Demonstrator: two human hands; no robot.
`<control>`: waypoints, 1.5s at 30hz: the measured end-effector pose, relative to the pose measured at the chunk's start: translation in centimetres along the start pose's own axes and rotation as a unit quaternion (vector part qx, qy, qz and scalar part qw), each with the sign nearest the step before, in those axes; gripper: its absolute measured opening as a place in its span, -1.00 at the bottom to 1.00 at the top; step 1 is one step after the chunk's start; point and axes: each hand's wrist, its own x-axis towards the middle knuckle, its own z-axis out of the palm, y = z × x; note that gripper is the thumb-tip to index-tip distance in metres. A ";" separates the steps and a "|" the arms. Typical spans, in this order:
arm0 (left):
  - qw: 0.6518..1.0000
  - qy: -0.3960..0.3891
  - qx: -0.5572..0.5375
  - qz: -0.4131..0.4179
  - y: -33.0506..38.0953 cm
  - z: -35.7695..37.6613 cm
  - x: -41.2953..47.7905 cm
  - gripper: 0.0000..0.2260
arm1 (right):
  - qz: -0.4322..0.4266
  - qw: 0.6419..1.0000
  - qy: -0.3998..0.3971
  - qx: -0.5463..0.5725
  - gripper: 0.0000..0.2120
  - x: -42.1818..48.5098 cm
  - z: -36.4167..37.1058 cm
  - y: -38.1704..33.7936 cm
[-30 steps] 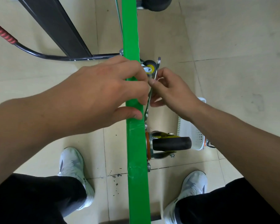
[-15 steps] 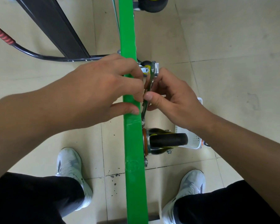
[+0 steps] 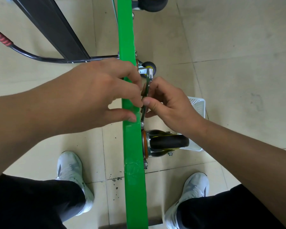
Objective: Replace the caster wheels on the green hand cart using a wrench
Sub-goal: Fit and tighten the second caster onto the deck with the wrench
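Right hand [image 3: 172, 104] has slid lower on wrench [image 3: 147, 86]; wrench head now beside small wheel [image 3: 149, 65], centre frame. Right thumb and fingers pinch wrench shank. Left hand [image 3: 96, 95] grips cart [image 3: 127, 38] edge. Cart stands on edge, green strip top to bottom mid-frame; caster [image 3: 168, 142] lower centre, right of strip. Wrench thin, stiff steel, likely slick: hold far end for leverage. Cart probably tippy: brace by edge.

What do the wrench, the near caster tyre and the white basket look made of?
Wrench: bare metal, likely steel, by its grey sheen. Caster tyre: matte black, probably rubber. Basket: white plastic, seemingly, given its moulded perforated wall.
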 end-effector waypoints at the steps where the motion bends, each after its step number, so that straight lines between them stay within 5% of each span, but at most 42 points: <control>1: 1.000 -0.001 0.000 0.001 0.0 0.0 0.0 -0.77 | 0.020 1.000 0.004 0.013 -0.91 0.1 0.0 0.1; 15: 1.000 0.000 -0.018 0.000 -0.1 0.1 -0.2 -0.77 | 0.223 0.970 0.047 0.083 -0.76 2.5 0.8 1.7; 29: 1.000 0.006 0.001 0.012 -0.3 0.2 -0.1 -0.73 | 0.546 0.803 -0.032 0.235 -0.82 3.2 1.6 7.6; 33: 1.000 0.002 0.000 0.009 -0.4 0.2 -0.2 -0.76 | 0.573 0.784 -0.035 0.234 -0.85 2.2 2.0 8.6; 39: 1.000 0.004 -0.001 0.002 -0.3 0.2 -0.1 -0.79 | 0.612 0.767 -0.124 0.145 -0.64 0.9 2.5 8.2; 45: 1.000 0.003 0.002 0.004 -0.3 0.3 0.0 -0.74 | 0.570 0.783 -0.006 0.248 -0.80 1.7 1.8 8.5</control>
